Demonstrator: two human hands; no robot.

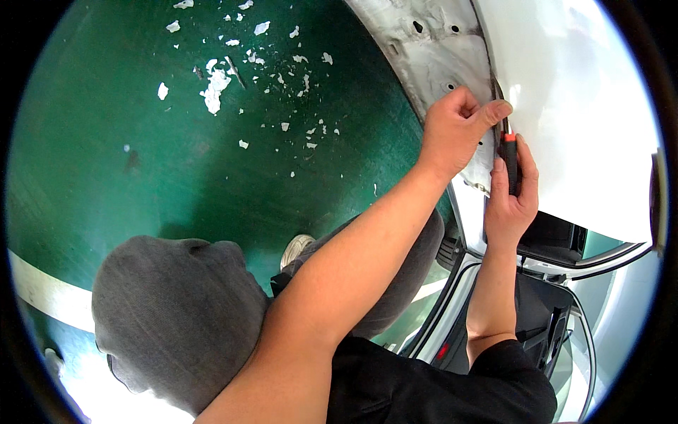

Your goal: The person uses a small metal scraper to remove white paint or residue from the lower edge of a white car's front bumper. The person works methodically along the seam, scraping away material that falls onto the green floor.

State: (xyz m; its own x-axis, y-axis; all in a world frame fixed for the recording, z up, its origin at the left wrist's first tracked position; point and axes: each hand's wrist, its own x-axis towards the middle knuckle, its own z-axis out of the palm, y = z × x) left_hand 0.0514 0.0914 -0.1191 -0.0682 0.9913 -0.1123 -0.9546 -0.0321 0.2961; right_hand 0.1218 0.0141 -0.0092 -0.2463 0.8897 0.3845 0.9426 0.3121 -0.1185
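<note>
My right hand (511,212) is closed around the black-and-red handle (510,159) of a hand tool with a slim metal shaft. The shaft points along the seam between a white car panel (579,127) and its bare, whitish inner frame (441,56). Whether it is a screwdriver or a blade cannot be told. Just beyond the handle is my left hand (452,138), its fingers curled and its thumb stretched across the seam over the tool's shaft. What those curled fingers grip is hidden.
White flakes (214,92) are scattered over the green floor (141,191), with a thin dark stick (235,72) among them. My bent knee (402,283) and light shoe (296,251) lie beneath my left arm. The dark car door interior (530,304) is beside my right forearm.
</note>
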